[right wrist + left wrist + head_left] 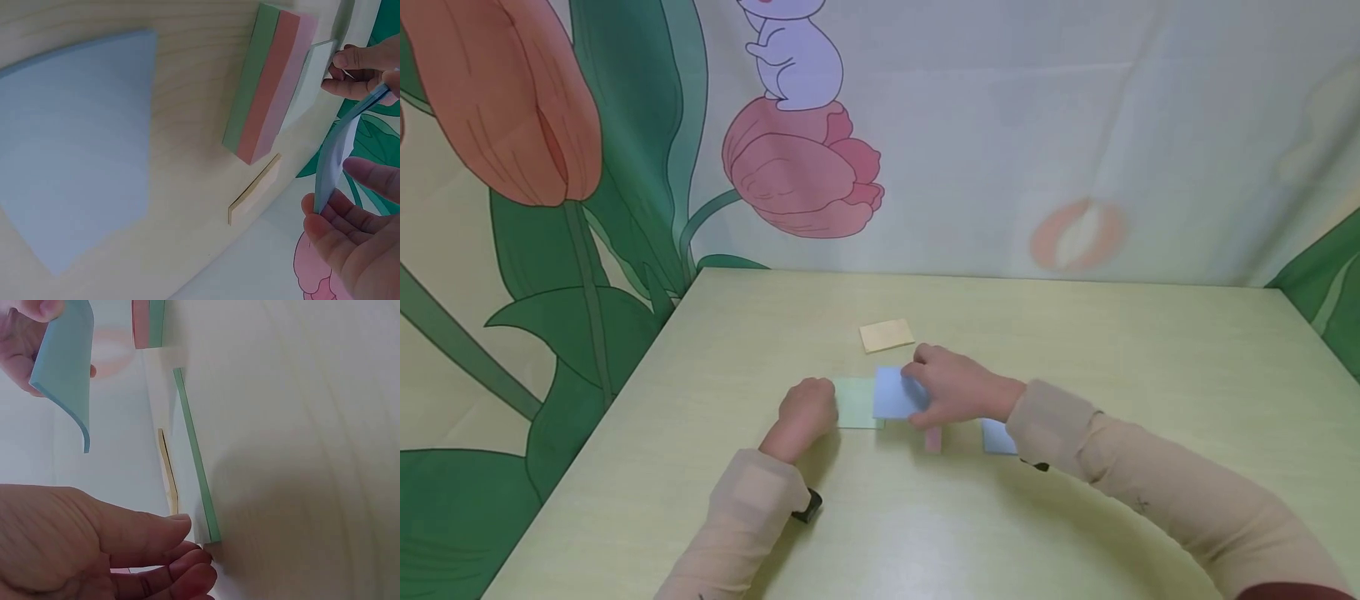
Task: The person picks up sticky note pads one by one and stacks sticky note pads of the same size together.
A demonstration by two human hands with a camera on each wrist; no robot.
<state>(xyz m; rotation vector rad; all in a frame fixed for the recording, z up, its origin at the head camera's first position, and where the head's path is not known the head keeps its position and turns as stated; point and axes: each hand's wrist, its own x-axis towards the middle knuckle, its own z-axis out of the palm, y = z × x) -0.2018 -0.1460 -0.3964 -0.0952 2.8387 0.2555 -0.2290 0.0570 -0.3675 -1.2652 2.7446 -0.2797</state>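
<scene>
The left hand (808, 417) grips the left end of a pale green pad (856, 403) lying on the table; in the left wrist view, the thumb and fingertips meet at the end of the green pad (199, 462). A blue pad (897, 394) is pinched in the right hand (958, 386), raised above the green pad's right end. The right wrist view shows this blue pad (331, 153) bent between the thumb and fingers of the right hand (359, 250). Beneath the right hand, a pink piece (933, 440) is partly hidden.
A yellow pad (886, 335) lies farther back on the table (1112, 333). Another blue pad (998, 437) lies under the right forearm, partly covered. Green, red and pink blocks (269, 87) stand side by side. A printed cloth (970, 150) hangs behind the table.
</scene>
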